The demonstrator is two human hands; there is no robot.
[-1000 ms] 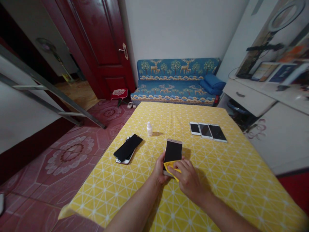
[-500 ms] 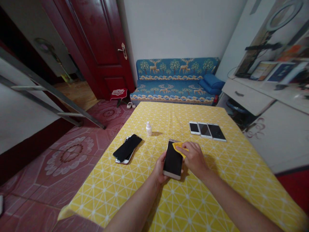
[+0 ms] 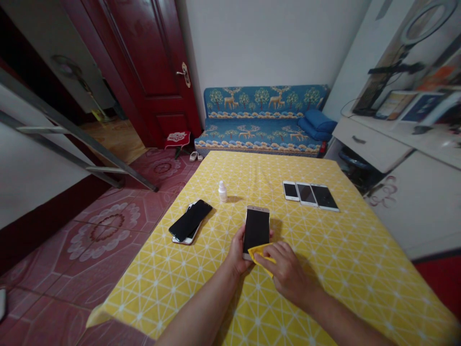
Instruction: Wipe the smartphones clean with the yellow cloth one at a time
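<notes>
A gold-framed smartphone [image 3: 257,227] with a dark screen is gripped in my left hand [image 3: 237,251], its fingers wrapped behind the phone. My right hand [image 3: 286,269] pinches a yellow cloth [image 3: 260,251] that lies against the phone's lower end and covers part of its bottom edge. Beyond them stands a small white bottle [image 3: 222,192], upright. To the left, a black phone [image 3: 190,220] rests crosswise on top of a white phone [image 3: 192,236], which it mostly hides.
Three white-framed phones [image 3: 306,194] lie side by side at the right of the table with its yellow patterned cloth [image 3: 173,288]. Past the far edge is a blue sofa [image 3: 248,129]. A white cabinet [image 3: 425,202] stands right, a metal ladder [image 3: 82,139] left.
My right hand has slid the yellow cloth from the phone's upper right down to its bottom end. The phone in my left hand has turned slightly; the other phones and bottle stay put.
</notes>
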